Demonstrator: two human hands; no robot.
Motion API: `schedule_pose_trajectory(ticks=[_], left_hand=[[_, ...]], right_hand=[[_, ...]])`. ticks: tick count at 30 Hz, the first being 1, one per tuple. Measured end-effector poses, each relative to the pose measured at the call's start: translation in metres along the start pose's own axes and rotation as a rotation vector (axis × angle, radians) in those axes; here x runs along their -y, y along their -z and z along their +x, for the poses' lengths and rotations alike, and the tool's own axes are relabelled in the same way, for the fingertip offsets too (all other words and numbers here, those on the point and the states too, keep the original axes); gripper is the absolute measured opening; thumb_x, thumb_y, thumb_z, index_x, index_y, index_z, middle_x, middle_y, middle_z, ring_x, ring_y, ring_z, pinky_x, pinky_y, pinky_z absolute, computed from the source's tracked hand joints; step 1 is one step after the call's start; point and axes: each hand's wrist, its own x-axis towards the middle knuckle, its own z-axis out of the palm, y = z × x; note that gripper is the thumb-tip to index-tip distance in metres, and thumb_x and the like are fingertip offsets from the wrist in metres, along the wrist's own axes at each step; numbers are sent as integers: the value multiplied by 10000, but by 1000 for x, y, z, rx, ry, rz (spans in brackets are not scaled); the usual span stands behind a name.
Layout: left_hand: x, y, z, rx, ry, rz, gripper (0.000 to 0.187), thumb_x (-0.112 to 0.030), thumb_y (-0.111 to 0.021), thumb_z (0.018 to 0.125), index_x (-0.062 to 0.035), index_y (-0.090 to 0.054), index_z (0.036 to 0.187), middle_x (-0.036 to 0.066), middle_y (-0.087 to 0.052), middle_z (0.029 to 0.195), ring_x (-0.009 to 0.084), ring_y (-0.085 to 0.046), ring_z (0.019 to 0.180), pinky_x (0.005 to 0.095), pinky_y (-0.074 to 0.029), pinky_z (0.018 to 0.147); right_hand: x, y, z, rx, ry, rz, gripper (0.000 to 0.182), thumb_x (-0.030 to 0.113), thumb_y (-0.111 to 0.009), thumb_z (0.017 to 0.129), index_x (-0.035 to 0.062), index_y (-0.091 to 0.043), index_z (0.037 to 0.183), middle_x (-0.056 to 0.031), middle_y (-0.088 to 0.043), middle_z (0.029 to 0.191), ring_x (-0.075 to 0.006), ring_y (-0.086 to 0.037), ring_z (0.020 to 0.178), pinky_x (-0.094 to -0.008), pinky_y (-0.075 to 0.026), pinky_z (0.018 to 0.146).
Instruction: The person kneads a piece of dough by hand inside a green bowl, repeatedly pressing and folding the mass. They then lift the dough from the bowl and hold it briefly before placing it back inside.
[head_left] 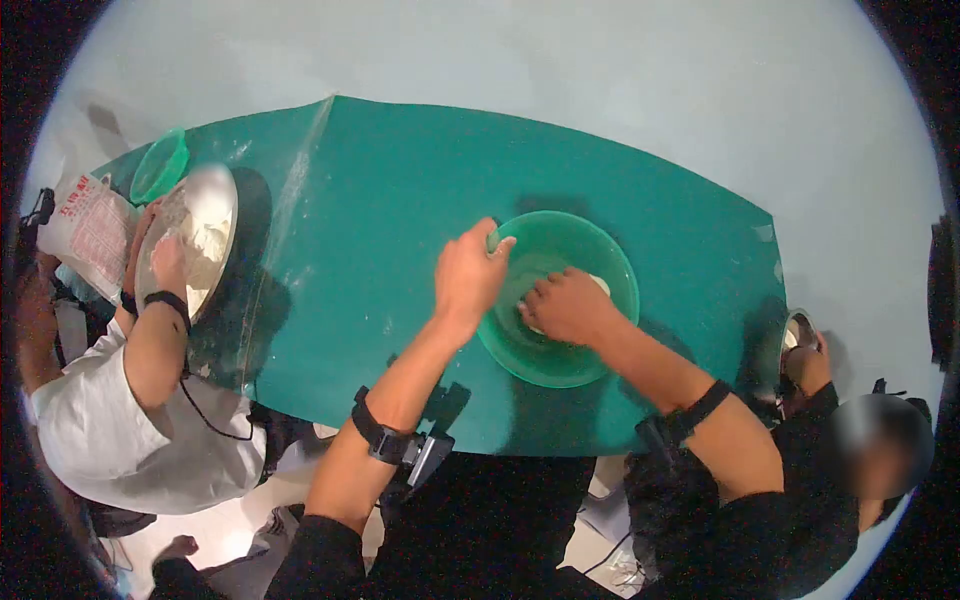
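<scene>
In front of me a green bowl stands on the green table. My left hand grips the bowl's left rim, thumb over the edge and fingers wrapped round it. Inside the bowl, my right hand presses down with bent fingers on a pale lump of dough. Most of the dough is hidden under that hand. Both my wrists carry black straps.
On the left a person in white works with both hands in a metal bowl of flour, near a green basin and a printed bag. On the right another person holds a metal bowl. The table has a crease.
</scene>
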Motion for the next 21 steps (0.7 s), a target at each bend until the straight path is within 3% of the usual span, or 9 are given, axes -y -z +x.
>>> schedule_pose_trajectory(ticks=[3,6,9,12,15,18,21], left_hand=[[5,-6,0,-9,-16,-26,288,-292,-729,934,-21,-630,945,267,-651,797,495,-637,773,534,-491,664],[1,-1,0,18,27,-48,249,-260,-718,942,-26,-637,971,263,-663,805,507,-634,823,553,-487,682],[-6,-2,-1,-1,22,-29,267,-281,-728,934,-31,-651,992,254,-667,803,493,-647,802,546,-492,679],[1,-9,-3,-28,29,23,285,-298,-737,923,-39,-659,1013,241,-677,799,473,-667,782,538,-499,675],[13,-6,-4,-52,35,45,287,-295,-739,915,-47,-661,1037,229,-689,799,459,-682,786,541,-506,677],[13,-4,-5,-65,44,49,293,-288,-739,910,-50,-661,1061,227,-693,802,458,-683,788,552,-510,688],[13,-1,-8,-30,52,81,281,-255,-717,926,-42,-654,1098,238,-703,847,486,-671,866,576,-511,733]], right_hand=[[-12,-14,13,-59,20,48,387,329,-587,989,88,-699,707,-86,-687,689,-286,-697,626,-458,-546,583],[-17,-20,27,-15,-102,105,462,359,-501,1035,85,-739,750,-124,-732,716,-336,-720,616,-484,-569,560],[-14,-16,35,-122,-315,103,510,365,-499,1042,81,-723,683,-132,-717,677,-350,-706,589,-501,-574,588],[-7,-5,36,25,-416,145,459,373,-519,1033,81,-747,762,-148,-738,746,-341,-721,638,-494,-577,595],[17,22,20,-144,-416,133,385,380,-608,992,68,-737,806,-162,-741,827,-316,-727,724,-456,-564,622],[19,19,-1,-395,-539,270,497,521,-557,1003,72,-768,1000,-192,-767,952,-346,-742,825,-499,-578,697],[3,26,-3,-342,-1302,1280,569,613,-577,966,85,-771,1051,-212,-765,1000,-405,-723,880,-524,-562,824]])
